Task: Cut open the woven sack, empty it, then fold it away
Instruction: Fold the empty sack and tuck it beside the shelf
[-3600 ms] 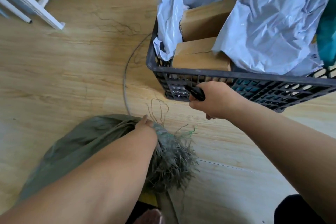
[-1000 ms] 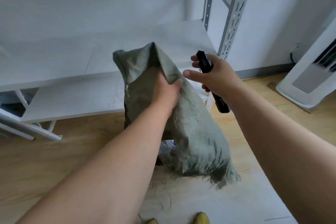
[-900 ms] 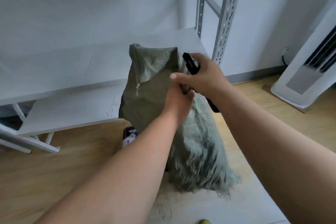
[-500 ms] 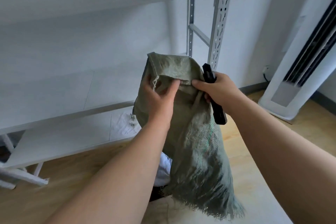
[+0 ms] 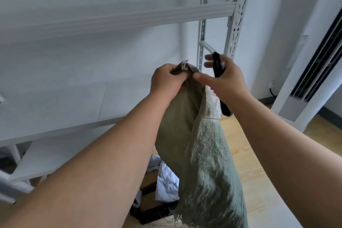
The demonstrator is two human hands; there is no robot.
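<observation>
At chest height before the white metal shelving (image 5: 118, 18), the woven sack (image 5: 201, 152) hangs inverted, its sewn end bunched at the top and its frayed, cut mouth (image 5: 209, 216) trailing down toward the floor. Left hand (image 5: 166, 79) is clenched round the bunched top corner. Right hand (image 5: 224, 77) does two jobs: thumb and a fingertip nip the sack fabric right beside the left hand, while the remaining fingers (image 5: 210, 61) wrap a black cutter (image 5: 219, 81) that runs down behind the palm; whether a blade is exposed cannot be told. Below the sack mouth sits a black crate (image 5: 153, 213) with white plastic wrapping (image 5: 166, 181) and brown cardboard (image 5: 148, 203) in it, partly hidden by the left forearm. Sack looks limp and slack, so emptying is probably done or nearly so, with folding to come. Risks from here: the right hand's hold on the fabric is thin because the cutter takes up most of the grip, so a shake or a tug could slip the cloth free, or drop the tool onto the wooden floor (image 5: 259, 163). Folding with the cutter in hand risks a snag or nick if the blade is out. Loose fringe at the mouth may catch on the crate rim and drag it or shed more strands.
</observation>
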